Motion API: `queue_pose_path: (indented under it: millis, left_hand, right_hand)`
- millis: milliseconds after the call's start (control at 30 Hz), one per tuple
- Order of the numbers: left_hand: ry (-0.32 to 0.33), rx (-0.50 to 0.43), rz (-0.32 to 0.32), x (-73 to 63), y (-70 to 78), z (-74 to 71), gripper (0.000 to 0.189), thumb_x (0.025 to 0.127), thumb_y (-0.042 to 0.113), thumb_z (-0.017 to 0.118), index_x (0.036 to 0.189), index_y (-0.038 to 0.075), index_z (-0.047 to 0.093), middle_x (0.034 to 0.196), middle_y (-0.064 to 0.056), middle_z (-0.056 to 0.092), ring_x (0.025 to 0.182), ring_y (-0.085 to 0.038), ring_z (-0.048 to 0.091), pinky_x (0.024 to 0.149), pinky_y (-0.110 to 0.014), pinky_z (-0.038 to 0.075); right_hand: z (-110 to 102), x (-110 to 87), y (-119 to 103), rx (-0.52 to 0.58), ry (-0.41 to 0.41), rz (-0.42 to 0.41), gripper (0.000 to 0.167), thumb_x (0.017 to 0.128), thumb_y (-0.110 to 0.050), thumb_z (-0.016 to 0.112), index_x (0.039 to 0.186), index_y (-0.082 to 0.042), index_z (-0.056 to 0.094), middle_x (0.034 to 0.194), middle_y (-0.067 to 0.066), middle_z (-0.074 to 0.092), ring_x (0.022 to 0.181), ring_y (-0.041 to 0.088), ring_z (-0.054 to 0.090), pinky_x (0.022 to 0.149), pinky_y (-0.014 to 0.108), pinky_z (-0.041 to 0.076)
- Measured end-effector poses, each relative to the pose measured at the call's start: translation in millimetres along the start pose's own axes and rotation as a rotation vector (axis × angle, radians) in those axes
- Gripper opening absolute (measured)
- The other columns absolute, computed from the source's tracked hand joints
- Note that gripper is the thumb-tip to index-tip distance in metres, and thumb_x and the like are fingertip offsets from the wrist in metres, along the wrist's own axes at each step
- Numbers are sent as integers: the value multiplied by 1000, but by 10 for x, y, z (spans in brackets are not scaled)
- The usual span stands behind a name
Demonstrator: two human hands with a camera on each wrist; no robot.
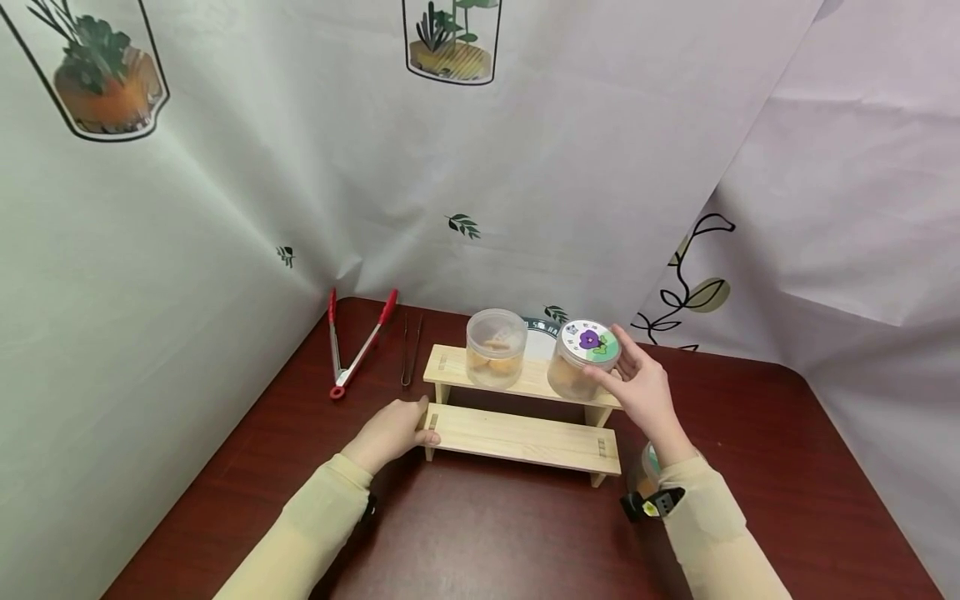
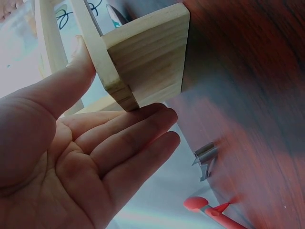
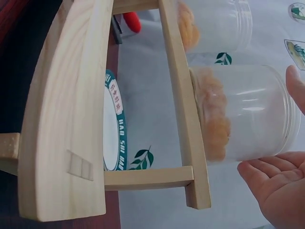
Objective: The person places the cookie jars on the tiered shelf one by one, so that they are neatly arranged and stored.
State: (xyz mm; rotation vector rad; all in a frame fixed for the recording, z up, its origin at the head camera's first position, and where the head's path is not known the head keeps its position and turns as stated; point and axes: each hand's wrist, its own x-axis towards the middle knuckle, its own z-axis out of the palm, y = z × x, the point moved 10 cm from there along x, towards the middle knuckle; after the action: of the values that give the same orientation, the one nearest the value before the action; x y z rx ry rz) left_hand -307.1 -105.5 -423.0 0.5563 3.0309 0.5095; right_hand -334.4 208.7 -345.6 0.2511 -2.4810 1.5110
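A two-step wooden rack stands on the table. My left hand holds the left end of its lower step, thumb on the board and fingers against the end, as the left wrist view also shows on the rack. My right hand grips a clear jar with a purple-flower lid at the right of the upper step. Orange-yellow pieces lie inside this jar, which looks to be resting on the step. To its left on the same step is another clear jar with similar pieces and no printed lid visible.
Red-handled tongs and thin metal tweezers lie to the left on the dark red table. Behind the rack is a plate with a green lettered rim. Another jar is partly hidden by the right wrist. Hanging cloth surrounds the table.
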Motion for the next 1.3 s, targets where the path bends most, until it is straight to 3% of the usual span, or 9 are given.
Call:
queue_pose_path:
  millis: [567,1000,1300]
  left_hand:
    - [0,-13,0,-7,7,8,61,75,30,77,116,-11,58,93,-21,68,85,-34,67,74,-43,51]
    - [1,-26,-9,-1,-12,22,62,76,31,76,118,-12,57,97,-22,68,88,-34,67,76,-43,52]
    - [-1,-21,-7,7,-29,38,65,77,31,75,120,-13,55,101,-24,67,91,-34,67,77,-43,52]
  right_hand:
    - [-153,-139,99,60,9,20,79,85,-22,73,149,-8,29,148,12,38,134,28,39,96,13,38]
    - [-436,-312,283,-38,40,59,75,89,-28,68,150,-9,28,146,15,41,132,29,41,92,9,38]
    - [-537,-431,344,-65,29,52,73,90,-24,66,150,-12,27,146,16,40,131,22,43,92,9,39]
